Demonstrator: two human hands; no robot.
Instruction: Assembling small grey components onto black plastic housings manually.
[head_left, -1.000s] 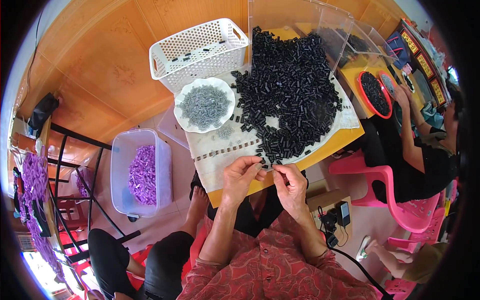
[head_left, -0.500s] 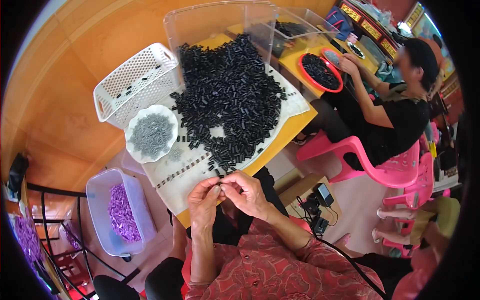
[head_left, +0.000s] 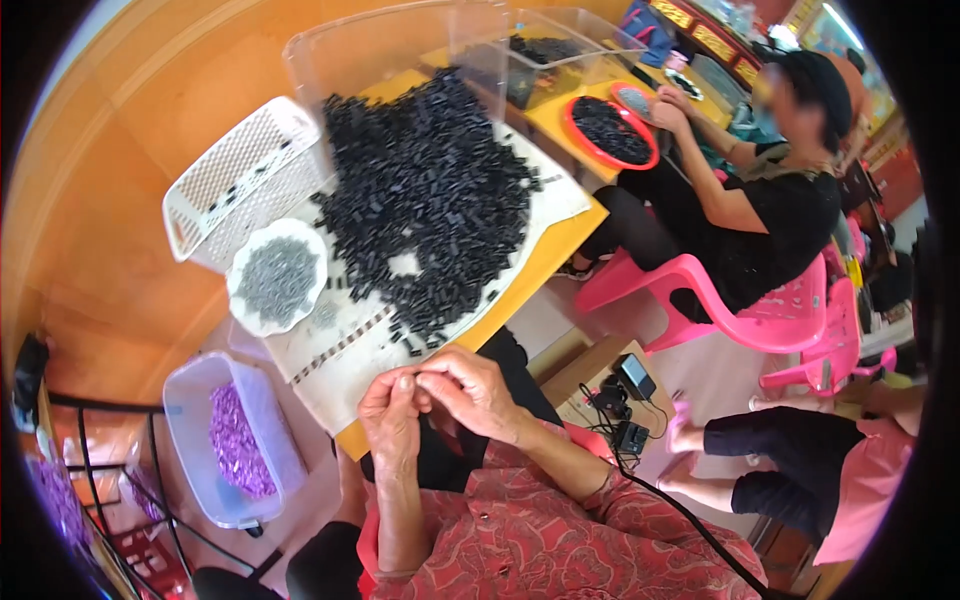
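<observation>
Left hand [head_left: 390,412]: thumb and fingertips close together, meeting the right's; whether the grip has hold of anything, I cannot tell.
Right hand [head_left: 468,393]: grip nearly closed, fingers bent inward; contents hidden.
Surface [head_left: 545,272]: yellow, its near edge by the hands.
Black pieces [head_left: 430,200]: heaped on the white cloth [head_left: 322,385], beyond the hands.
White dish [head_left: 316,252]: left of the heap, holding grey pieces [head_left: 278,278].
White basket [head_left: 262,192]: behind the dish.

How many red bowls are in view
2: a red bowl of black pieces and, just beyond it, a smaller red bowl of grey pieces, near the co-worker's hands at upper right. More may be hidden.
</observation>
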